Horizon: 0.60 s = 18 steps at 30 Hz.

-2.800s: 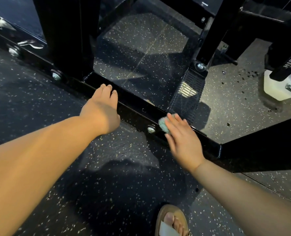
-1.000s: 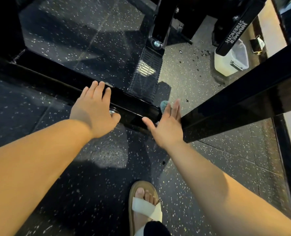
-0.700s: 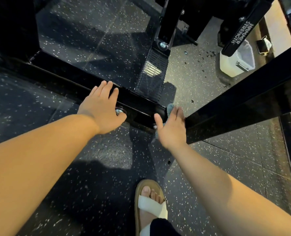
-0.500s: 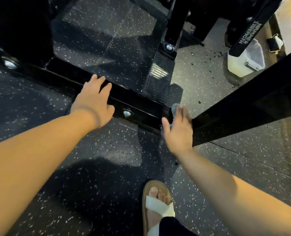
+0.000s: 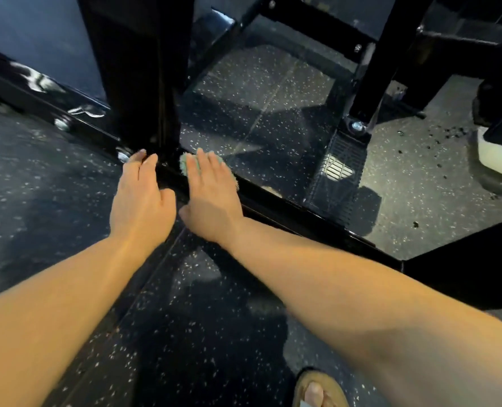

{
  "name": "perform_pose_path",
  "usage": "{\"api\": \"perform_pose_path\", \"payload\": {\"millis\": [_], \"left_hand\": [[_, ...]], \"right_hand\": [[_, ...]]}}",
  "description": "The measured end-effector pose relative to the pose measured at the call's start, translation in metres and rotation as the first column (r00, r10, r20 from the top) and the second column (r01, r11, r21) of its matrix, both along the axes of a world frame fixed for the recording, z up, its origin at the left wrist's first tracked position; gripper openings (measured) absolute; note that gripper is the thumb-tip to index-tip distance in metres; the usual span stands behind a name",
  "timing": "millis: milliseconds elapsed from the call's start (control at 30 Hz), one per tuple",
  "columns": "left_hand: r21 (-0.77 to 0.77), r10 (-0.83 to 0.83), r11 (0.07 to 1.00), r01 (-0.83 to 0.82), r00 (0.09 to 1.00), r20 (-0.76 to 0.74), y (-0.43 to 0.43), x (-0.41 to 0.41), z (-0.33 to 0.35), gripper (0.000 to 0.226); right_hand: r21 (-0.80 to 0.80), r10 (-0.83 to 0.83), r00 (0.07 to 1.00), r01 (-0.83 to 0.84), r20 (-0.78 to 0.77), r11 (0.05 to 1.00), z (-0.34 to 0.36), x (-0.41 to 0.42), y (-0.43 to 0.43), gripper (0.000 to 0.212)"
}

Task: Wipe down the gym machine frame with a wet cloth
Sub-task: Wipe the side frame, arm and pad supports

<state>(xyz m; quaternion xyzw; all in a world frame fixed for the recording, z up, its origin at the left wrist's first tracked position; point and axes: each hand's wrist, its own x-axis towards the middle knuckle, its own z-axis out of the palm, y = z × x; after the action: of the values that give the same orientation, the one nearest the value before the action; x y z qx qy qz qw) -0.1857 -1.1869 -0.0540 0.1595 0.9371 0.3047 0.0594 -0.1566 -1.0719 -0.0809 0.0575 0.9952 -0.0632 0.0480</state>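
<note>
The black gym machine frame has a low base bar [image 5: 288, 210] running diagonally across the speckled floor, with a thick black upright post [image 5: 138, 77] rising from it. My right hand [image 5: 211, 195] lies flat with straight fingers on a pale green cloth [image 5: 184, 165], pressing it onto the bar just right of the post's foot. Most of the cloth is hidden under the fingers. My left hand [image 5: 141, 201] rests flat beside it, fingertips touching the bar at the post's base.
A textured black foot plate [image 5: 339, 174] joins the bar on the right below a slanted post [image 5: 373, 69]. A white container [image 5: 499, 154] stands at the far right. A second black beam [image 5: 464, 274] meets the bar at lower right. My sandalled foot [image 5: 317, 389] is at the bottom.
My right hand has slid the cloth left along the base bar, from its right-hand corner to the foot of the upright post. My left hand moved left too and now sits close beside it.
</note>
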Motion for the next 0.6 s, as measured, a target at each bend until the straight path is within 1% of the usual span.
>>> {"api": "perform_pose_path", "payload": {"millis": [67,133,167,233,267,333,400,533,600], "left_hand": [[0.045,0.099,0.994,-0.099,0.995,0.017,-0.003,-0.009,0.008,0.056],[0.065,0.125,0.990,-0.129,0.990,0.064,-0.003,-0.015,0.013,0.060],[0.076,0.118,0.989,-0.126,0.988,0.103,0.000,-0.016,0.014,0.063],[0.118,0.090,0.986,-0.114,0.978,0.191,0.004,-0.021,0.012,0.069],[0.155,0.070,0.982,-0.108,0.970,0.232,0.007,-0.022,0.009,0.072],[0.247,0.029,0.963,-0.112,0.948,0.318,0.010,-0.023,0.002,0.077],[0.318,0.009,0.938,-0.138,0.927,0.375,0.009,-0.023,-0.004,0.081],[0.295,0.004,0.949,-0.108,0.943,0.333,0.007,-0.026,-0.011,0.080],[0.273,0.006,0.957,-0.103,0.942,0.336,0.008,-0.027,-0.011,0.078]], "right_hand": [[-0.020,0.013,1.000,-0.012,0.017,1.000,0.000,-0.015,-0.003,0.080],[0.002,0.084,0.996,-0.084,-0.007,0.996,0.001,0.000,0.014,0.073],[0.021,0.101,0.993,-0.100,-0.062,0.995,0.002,0.016,0.027,0.071],[0.059,0.080,0.975,-0.070,-0.206,0.996,-0.002,0.053,0.052,0.069],[0.077,0.058,0.974,-0.042,-0.218,0.996,-0.004,0.069,0.062,0.068],[0.107,0.009,0.984,0.010,-0.179,0.994,-0.013,0.085,0.070,0.069],[0.105,-0.026,0.988,0.043,-0.155,0.994,-0.013,0.068,0.064,0.070],[0.087,0.012,0.999,-0.007,-0.049,0.996,-0.006,-0.008,0.019,0.068],[0.117,-0.034,0.999,0.030,0.026,0.993,-0.001,-0.043,-0.002,0.067]]}}
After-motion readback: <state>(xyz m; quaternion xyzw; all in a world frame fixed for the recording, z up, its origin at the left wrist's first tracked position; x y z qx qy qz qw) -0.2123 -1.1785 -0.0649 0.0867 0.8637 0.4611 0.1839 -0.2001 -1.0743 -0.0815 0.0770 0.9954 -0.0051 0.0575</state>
